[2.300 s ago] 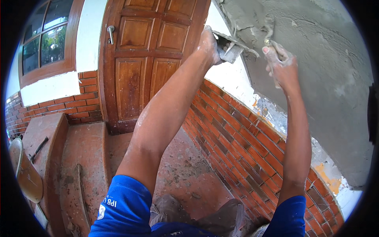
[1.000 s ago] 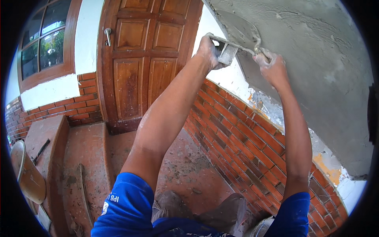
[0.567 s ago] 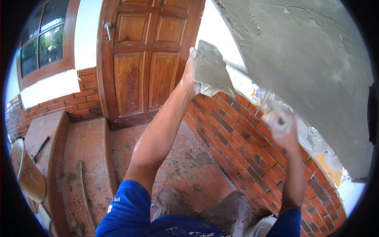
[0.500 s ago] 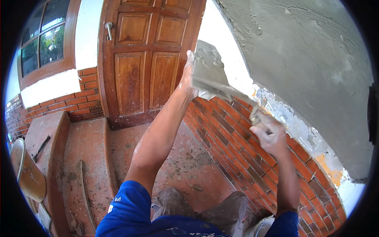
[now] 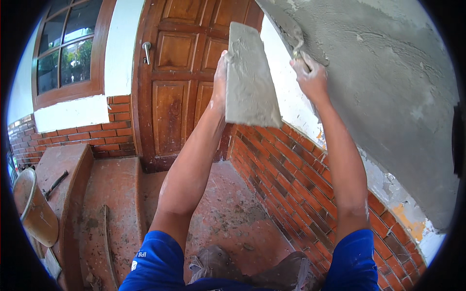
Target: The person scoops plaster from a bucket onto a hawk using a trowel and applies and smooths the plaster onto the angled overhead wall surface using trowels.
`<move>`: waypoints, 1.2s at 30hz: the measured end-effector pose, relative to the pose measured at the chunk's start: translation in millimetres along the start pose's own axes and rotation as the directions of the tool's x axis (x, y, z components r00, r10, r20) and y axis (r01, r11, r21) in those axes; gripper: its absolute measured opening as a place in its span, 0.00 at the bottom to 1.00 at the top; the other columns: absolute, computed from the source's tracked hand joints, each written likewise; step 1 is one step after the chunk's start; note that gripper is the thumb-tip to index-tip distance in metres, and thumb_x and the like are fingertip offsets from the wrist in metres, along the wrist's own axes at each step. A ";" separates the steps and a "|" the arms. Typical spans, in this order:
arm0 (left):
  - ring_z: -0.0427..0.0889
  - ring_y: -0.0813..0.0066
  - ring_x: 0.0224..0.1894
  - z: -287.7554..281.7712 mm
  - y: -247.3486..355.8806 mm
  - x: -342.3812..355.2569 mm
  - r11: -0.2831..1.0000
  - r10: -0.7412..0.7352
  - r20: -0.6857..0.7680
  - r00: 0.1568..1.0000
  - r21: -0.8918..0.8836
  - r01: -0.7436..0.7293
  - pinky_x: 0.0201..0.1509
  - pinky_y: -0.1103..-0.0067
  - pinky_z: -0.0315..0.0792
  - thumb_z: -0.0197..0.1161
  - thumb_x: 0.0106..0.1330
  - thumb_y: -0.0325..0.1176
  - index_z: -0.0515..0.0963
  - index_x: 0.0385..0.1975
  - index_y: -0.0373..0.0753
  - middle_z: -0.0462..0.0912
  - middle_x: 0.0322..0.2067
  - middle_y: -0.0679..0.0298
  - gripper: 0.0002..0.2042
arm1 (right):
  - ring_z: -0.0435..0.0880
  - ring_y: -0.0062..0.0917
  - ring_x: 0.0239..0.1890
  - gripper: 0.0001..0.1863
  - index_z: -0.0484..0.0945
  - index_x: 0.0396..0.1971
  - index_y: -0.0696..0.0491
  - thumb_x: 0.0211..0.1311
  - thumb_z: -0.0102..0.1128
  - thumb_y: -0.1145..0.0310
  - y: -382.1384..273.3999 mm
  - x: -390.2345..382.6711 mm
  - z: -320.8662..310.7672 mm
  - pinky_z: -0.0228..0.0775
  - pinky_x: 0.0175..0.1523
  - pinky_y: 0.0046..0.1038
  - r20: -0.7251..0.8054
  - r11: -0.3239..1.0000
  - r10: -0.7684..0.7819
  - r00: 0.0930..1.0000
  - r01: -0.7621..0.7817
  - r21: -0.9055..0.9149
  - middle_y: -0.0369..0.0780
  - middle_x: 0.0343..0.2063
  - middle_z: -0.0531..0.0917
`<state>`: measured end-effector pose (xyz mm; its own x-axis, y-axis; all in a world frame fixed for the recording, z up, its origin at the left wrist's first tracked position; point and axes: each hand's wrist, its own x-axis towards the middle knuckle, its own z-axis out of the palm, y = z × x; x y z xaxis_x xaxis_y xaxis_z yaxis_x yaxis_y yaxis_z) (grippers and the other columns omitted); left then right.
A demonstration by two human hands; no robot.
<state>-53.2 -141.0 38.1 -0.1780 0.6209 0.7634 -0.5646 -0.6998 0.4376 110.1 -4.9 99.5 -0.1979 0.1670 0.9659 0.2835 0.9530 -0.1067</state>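
My left hand [image 5: 220, 82] grips a flat mortar board [image 5: 250, 77] smeared with grey mortar, held up in front of the wooden door [image 5: 174, 111]. My right hand [image 5: 309, 76] is closed on the handle of a trowel [image 5: 298, 39], whose blade lies against the wet grey plaster [image 5: 374, 82] near the left edge of the plastered wall section. Both hands are spattered with mortar. A white strip of wall shows between the board and the plaster.
A red brick wall [image 5: 286, 174] runs below the plaster along the right. Red steps [image 5: 109, 189] lie at the left, carrying a bucket [image 5: 39, 213], a dark hand tool [image 5: 58, 184] and a thin strip [image 5: 106, 233]. A window [image 5: 63, 63] is beside the door.
The board has tipped from edge-on to showing its mortar face and has risen since half a second ago. My right hand has moved up from below the board to the plaster with the trowel.
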 end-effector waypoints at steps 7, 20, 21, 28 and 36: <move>0.77 0.63 0.40 10.7 -1.2 70.3 1.000 -0.001 -0.098 0.995 0.009 0.002 0.43 0.64 0.76 0.37 0.67 0.52 0.68 0.40 0.41 0.74 0.38 0.57 0.20 | 0.77 0.38 0.50 0.29 0.71 0.51 0.63 0.55 0.61 0.58 -47.6 -1.8 -39.7 0.65 0.55 0.28 -0.062 0.996 0.026 0.998 -0.021 0.086 0.56 0.47 0.76; 0.79 0.62 0.34 21.6 -14.6 69.5 0.984 -0.156 -0.135 0.978 -0.102 0.143 0.39 0.66 0.77 0.44 0.62 0.43 0.74 0.34 0.38 0.78 0.33 0.55 0.16 | 0.76 0.46 0.49 0.26 0.74 0.47 0.62 0.55 0.58 0.58 -15.5 -15.8 -25.6 0.65 0.56 0.32 -0.119 0.996 -0.080 0.990 0.075 -0.052 0.57 0.44 0.77; 0.79 0.62 0.35 21.5 -14.5 66.4 0.983 -0.169 -0.162 0.972 -0.097 0.155 0.40 0.66 0.77 0.43 0.63 0.45 0.74 0.36 0.39 0.79 0.34 0.56 0.17 | 0.77 0.45 0.49 0.26 0.73 0.48 0.63 0.56 0.58 0.59 -25.5 -25.3 -32.3 0.64 0.57 0.32 -0.133 0.998 -0.052 0.990 0.045 -0.054 0.57 0.43 0.78; 0.74 0.59 0.49 -3.8 -36.9 59.8 0.984 -0.167 -0.147 0.975 -0.078 0.157 0.55 0.64 0.70 0.34 0.67 0.55 0.68 0.49 0.38 0.73 0.49 0.53 0.27 | 0.79 0.45 0.46 0.26 0.74 0.48 0.62 0.55 0.59 0.58 27.5 -24.4 8.2 0.67 0.53 0.32 0.010 0.995 0.060 0.998 -0.059 -0.086 0.58 0.40 0.78; 0.80 0.64 0.35 -7.0 -50.2 46.6 0.974 -0.217 -0.197 0.956 -0.108 0.199 0.37 0.67 0.78 0.40 0.66 0.50 0.73 0.39 0.42 0.79 0.36 0.59 0.20 | 0.79 0.43 0.47 0.25 0.73 0.48 0.63 0.57 0.57 0.58 34.7 -55.1 -36.8 0.66 0.54 0.31 -0.178 0.999 0.029 0.984 -0.020 0.049 0.55 0.42 0.78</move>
<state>-38.8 -74.5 48.4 -0.2065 0.8151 0.5412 -0.6722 -0.5201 0.5269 165.4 9.6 51.2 -0.0197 0.1468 0.9890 0.2409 0.9607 -0.1378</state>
